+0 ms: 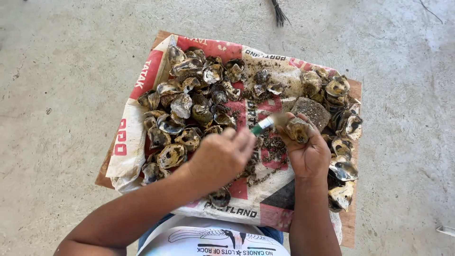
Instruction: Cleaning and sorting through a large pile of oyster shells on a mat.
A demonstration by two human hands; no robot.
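My left hand (pixel 219 157) grips a tool with a green and white handle (pixel 262 126); its tip is blurred and meets the shell in the other hand. My right hand (pixel 308 154) holds a muddy oyster shell (pixel 298 130) up over the middle of a printed red and white sack (pixel 258 208). A big heap of dark oyster shells (pixel 189 111) lies on the sack just left of my left hand. Another pile of shells (pixel 342 128) runs down the right side, beside my right hand.
The sack covers a wooden board (pixel 350 220) set on a grey concrete floor (pixel 61 80). A rough grey stone block (pixel 312 112) sits just beyond my right hand. Shell grit (pixel 270 147) litters the sack's middle. A dark broom tip (pixel 279 14) lies at the top.
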